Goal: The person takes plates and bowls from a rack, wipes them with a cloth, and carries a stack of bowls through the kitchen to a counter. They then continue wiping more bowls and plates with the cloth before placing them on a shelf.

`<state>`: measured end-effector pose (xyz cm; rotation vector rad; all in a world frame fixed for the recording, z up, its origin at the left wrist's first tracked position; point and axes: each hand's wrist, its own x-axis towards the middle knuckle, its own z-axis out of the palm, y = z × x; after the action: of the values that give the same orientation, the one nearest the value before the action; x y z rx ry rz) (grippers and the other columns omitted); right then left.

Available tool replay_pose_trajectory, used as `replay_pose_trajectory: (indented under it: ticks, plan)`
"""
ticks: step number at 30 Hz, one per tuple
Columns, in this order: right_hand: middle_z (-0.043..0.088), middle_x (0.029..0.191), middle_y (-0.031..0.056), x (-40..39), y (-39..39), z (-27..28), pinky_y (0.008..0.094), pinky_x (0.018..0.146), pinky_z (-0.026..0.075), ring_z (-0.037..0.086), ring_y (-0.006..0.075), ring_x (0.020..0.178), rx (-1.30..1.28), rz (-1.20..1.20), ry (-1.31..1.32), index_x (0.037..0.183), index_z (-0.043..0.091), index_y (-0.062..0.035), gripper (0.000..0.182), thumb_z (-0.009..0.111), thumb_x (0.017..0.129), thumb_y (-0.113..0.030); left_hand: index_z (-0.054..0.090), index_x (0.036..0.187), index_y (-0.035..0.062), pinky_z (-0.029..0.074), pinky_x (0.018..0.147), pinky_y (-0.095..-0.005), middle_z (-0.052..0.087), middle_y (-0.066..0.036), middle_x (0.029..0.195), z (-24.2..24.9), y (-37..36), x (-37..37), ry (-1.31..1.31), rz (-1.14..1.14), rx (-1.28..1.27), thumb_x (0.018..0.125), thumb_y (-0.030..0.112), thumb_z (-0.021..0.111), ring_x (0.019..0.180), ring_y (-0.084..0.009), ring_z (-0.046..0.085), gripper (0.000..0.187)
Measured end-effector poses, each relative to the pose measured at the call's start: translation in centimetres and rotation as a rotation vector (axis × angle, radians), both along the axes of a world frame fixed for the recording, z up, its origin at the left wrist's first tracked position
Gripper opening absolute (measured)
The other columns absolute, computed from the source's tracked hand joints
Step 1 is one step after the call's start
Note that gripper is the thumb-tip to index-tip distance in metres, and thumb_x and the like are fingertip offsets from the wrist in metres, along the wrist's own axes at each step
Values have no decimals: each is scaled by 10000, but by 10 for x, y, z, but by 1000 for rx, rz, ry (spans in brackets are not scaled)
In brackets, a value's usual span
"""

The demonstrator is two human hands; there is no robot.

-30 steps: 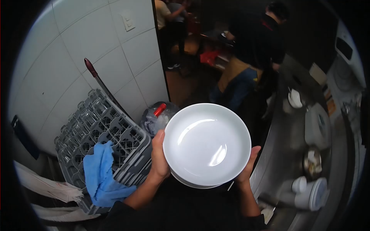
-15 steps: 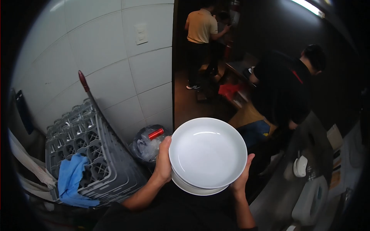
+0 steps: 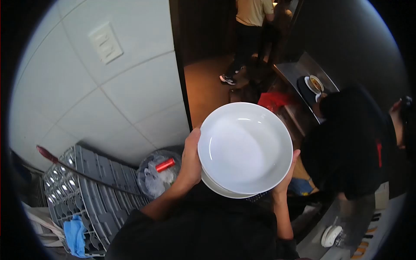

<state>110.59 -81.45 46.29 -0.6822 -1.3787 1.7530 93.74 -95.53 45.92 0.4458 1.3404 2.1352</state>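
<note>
A stack of white shallow bowls (image 3: 245, 149) is held out in front of my body, the top one facing up with nothing in it. Under it, the rim of a lower dish (image 3: 221, 190) shows at the front. My left hand (image 3: 190, 159) grips the stack's left side, thumb up along the rim. On the opposite side, my right hand (image 3: 285, 182) clasps the stack with its thumb at the edge. The fingers of both hands are mostly hidden beneath the dishes.
Left stand grey glass racks (image 3: 110, 177) with a blue cloth (image 3: 75, 235) and a long-handled tool (image 3: 47, 154). A bin (image 3: 149, 184) holds plastic and a red can (image 3: 165, 165). A person in black (image 3: 346, 143) bends close on the right; another (image 3: 251, 30) stands in the doorway.
My view has shifted forward toward the doorway, and the racks now sit lower left. The person in black appears farther right. Both hands keep hold of the bowls.
</note>
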Motion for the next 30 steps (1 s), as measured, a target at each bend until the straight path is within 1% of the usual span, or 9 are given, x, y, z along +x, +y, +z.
replay_pose_trajectory:
  ticks: [1, 6, 9, 12, 16, 19, 22, 26, 30]
  plan:
    - [604, 1163, 116, -14, 16, 3, 296, 945, 444, 572, 173, 1075, 117, 8, -62, 1290, 511, 25, 729, 161, 1026, -558, 587, 1109, 42, 500, 799, -322, 645, -102, 1016, -3, 14, -14, -18, 30, -11, 985, 537, 335, 903, -173, 622, 569]
    - [597, 1210, 131, -91, 84, 10, 309, 968, 430, 564, 193, 1115, 14, 214, 92, 1310, 501, 32, 743, 170, 1022, -567, 585, 1101, 40, 498, 791, -320, 646, -101, 1012, -21, 58, -71, 28, 271, -67, 997, 514, 327, 887, -172, 622, 550]
    - [602, 1206, 127, -138, 124, 8, 317, 970, 431, 568, 193, 1112, -1, 274, 143, 1304, 507, 29, 732, 176, 1023, -561, 583, 1102, 42, 493, 790, -315, 643, -95, 1019, -7, 88, -101, 83, 272, -32, 1002, 511, 317, 893, -170, 616, 548]
    - [549, 1315, 143, -181, 175, 0, 330, 1038, 395, 533, 229, 1200, -45, 420, 146, 1382, 446, -2, 707, 203, 1021, -559, 581, 1103, 49, 489, 799, -312, 637, -90, 1027, -4, 125, -133, -65, 276, 23, 1005, 498, 317, 911, -166, 607, 530]
    - [563, 1292, 146, -247, 248, -12, 334, 1017, 415, 538, 232, 1193, -44, 452, 61, 1363, 465, 2, 738, 204, 1007, -590, 576, 1130, 45, 490, 816, -322, 634, -104, 1049, -7, 189, -190, 3, 336, 36, 998, 506, 304, 944, -180, 604, 551]
    - [563, 1288, 144, -301, 305, -25, 330, 1010, 418, 539, 231, 1183, -43, 447, 108, 1356, 472, 1, 754, 207, 1000, -608, 570, 1165, 30, 496, 823, -337, 637, -126, 1071, 0, 248, -229, -25, 350, 53, 991, 523, 302, 970, -195, 612, 588]
    - [557, 1293, 141, -348, 350, -20, 334, 1013, 409, 534, 231, 1179, -133, 534, 83, 1354, 473, -1, 757, 206, 998, -613, 561, 1185, 4, 496, 851, -351, 636, -153, 1091, 2, 286, -270, -39, 397, -8, 986, 532, 305, 996, -212, 618, 620]
    - [558, 1275, 106, -427, 383, -4, 346, 1001, 410, 529, 211, 1155, -295, 631, 72, 1338, 486, -21, 733, 227, 997, -616, 533, 1246, -32, 482, 901, -359, 625, -191, 1144, 8, 321, -325, -54, 494, 59, 980, 544, 309, 1035, -247, 615, 673]
    - [572, 1220, 83, -507, 419, -16, 324, 977, 422, 542, 182, 1112, -159, 683, 102, 1306, 501, -37, 684, 237, 1007, -593, 523, 1265, -39, 479, 915, -367, 618, -202, 1168, -3, 343, -389, -14, 554, 54, 972, 555, 315, 1062, -250, 608, 694]
